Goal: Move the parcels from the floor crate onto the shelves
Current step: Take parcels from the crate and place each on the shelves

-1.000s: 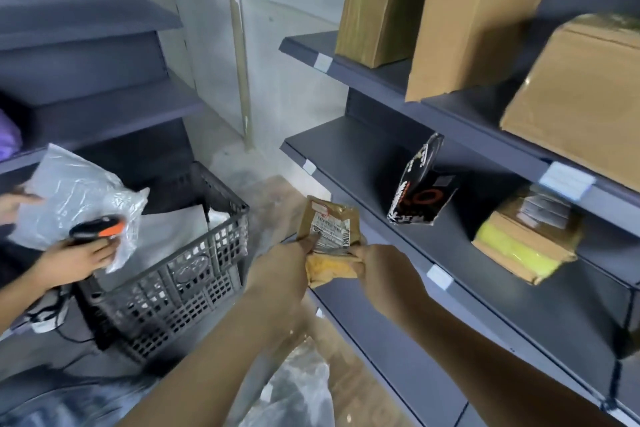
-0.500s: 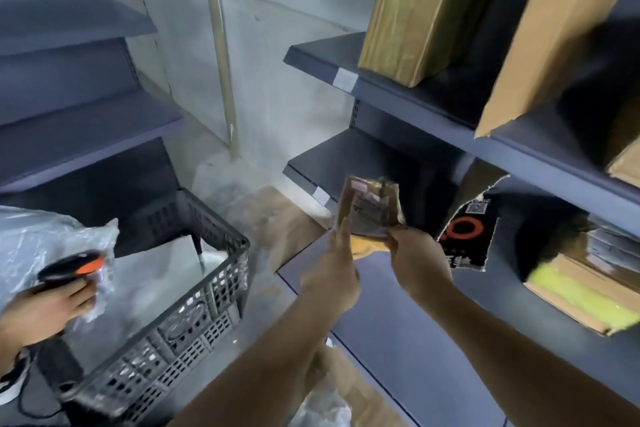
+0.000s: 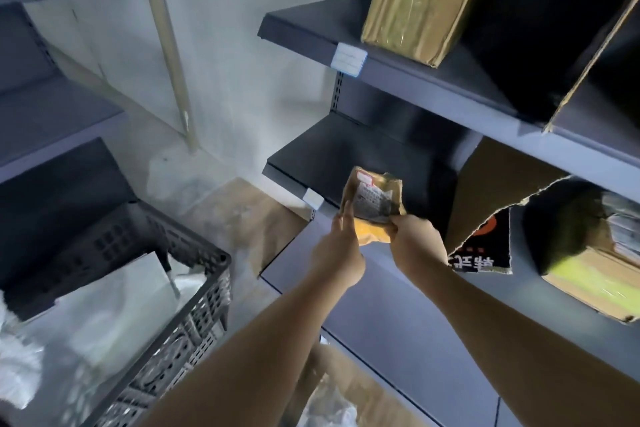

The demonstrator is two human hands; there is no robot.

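A small yellow-brown padded parcel (image 3: 374, 204) with a white address label is held up between both hands, over the front edge of the middle shelf (image 3: 346, 156). My left hand (image 3: 341, 253) lies along its left edge with the fingers fairly straight. My right hand (image 3: 414, 243) grips its lower right corner. The grey plastic floor crate (image 3: 194, 305) sits at lower left with white and clear plastic parcels (image 3: 114, 302) inside.
A tape-wrapped box (image 3: 419, 0) stands on the upper shelf (image 3: 415, 73). On the middle shelf to the right stand a black torn-edged packet (image 3: 485, 250) and a yellow-green box (image 3: 588, 284). More grey shelving (image 3: 52, 114) is at left. A clear bag (image 3: 329, 409) lies on the floor.
Both hands have carried the small parcel up and to the right, closer to the middle shelf. The other person's hands with the scanner have left the view.
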